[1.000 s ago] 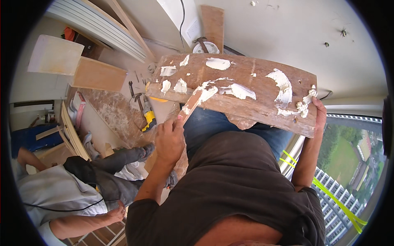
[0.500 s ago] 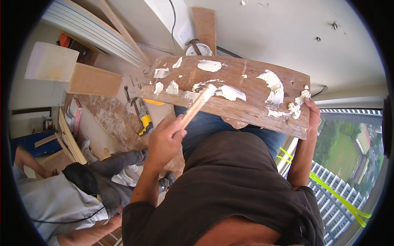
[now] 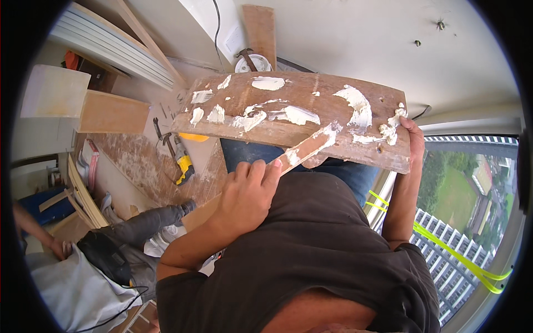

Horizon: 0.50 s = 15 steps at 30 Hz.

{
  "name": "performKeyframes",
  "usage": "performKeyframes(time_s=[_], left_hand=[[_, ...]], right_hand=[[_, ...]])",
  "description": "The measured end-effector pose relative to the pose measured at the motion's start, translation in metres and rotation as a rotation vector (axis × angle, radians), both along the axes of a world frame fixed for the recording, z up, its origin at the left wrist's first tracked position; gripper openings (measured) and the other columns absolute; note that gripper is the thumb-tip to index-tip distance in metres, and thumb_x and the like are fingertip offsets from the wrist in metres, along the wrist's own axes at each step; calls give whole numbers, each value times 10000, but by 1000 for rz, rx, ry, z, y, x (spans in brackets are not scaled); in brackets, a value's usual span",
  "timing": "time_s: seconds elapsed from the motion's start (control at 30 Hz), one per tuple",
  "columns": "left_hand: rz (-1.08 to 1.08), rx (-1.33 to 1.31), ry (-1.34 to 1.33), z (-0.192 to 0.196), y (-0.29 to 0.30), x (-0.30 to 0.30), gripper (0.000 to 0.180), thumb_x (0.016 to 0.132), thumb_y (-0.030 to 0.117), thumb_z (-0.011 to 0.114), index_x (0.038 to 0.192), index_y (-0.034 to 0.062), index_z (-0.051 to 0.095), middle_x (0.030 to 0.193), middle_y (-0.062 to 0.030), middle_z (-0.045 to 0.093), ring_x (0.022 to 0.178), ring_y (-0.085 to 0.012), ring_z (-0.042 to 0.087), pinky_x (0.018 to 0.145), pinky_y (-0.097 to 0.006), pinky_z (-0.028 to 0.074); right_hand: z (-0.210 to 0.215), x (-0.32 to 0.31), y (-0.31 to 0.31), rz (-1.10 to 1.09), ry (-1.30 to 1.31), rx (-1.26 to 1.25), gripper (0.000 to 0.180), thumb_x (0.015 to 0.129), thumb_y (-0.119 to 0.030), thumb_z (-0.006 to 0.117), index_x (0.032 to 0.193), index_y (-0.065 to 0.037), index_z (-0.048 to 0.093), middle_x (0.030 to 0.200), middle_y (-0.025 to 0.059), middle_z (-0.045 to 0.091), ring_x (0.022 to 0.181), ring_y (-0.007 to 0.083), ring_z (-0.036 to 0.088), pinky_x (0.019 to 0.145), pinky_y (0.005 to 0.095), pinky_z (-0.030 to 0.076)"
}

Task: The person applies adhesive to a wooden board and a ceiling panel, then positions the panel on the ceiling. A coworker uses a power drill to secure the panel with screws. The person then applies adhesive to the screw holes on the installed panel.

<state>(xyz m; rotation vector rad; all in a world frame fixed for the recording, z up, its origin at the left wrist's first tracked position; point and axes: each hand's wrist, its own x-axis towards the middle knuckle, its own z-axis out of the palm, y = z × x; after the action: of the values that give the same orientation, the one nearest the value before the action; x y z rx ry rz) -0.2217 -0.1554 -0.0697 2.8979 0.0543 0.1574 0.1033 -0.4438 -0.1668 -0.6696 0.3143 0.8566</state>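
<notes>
Item: wooden board point(image 3: 326, 104), brown, long and slightly bowed, held over the lap above blue jeans point(image 3: 244, 158). Several patches of white paste point(image 3: 355, 108) on its face: thin dabs toward the left end, a broad curved smear toward the right, a lumpy heap by the right edge.

Item: wooden stick point(image 3: 305, 149), flat, its tip coated in paste, lying across the board's near edge (whether the tip touches the face cannot be told).

Hands: left hand point(image 3: 250, 191) closed round the stick's lower end; right hand point(image 3: 413, 139) grasping the board's right edge, beside the heap.

Step in hand, as judged: paste being worked over the face with the stick. A further stroke would call for a steady board and the tip laid flat.

Surroundings: yellow-and-black power tool point(image 3: 184, 165) on the floor point(image 3: 139, 155), left of the board; hammer point(image 3: 246, 60) across a white bucket point(image 3: 261, 64) beyond the far edge; co-worker's dark-trousered leg point(image 3: 147, 222) at lower left.

Markings: none legible on board or stick; a pale wall panel point(image 3: 235, 40) bears marks too small to read.
</notes>
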Motion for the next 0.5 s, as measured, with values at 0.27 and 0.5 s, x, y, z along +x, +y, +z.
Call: performKeyframes(time_s=[0.27,0.5], left_hand=[[569,-604,39,37,89,-58,295,914,73,731,1200,4,722,992,-84,736,880,-145,700,787,-316,556],[1163,-371,-64,-83,297,-140,342,999,219,637,1216,-22,743,1118,-151,765,959,-243,721,875,-361,556]], right_hand=[[-9,0,-13,39,-98,-36,614,882,-127,686,1439,50,499,1311,265,660,1156,419,682,1066,570,537],[-23,12,-37,113,-260,-178,665,961,-287,612,1553,-41,433,1477,207,577,1312,391,597,1124,613,466]])
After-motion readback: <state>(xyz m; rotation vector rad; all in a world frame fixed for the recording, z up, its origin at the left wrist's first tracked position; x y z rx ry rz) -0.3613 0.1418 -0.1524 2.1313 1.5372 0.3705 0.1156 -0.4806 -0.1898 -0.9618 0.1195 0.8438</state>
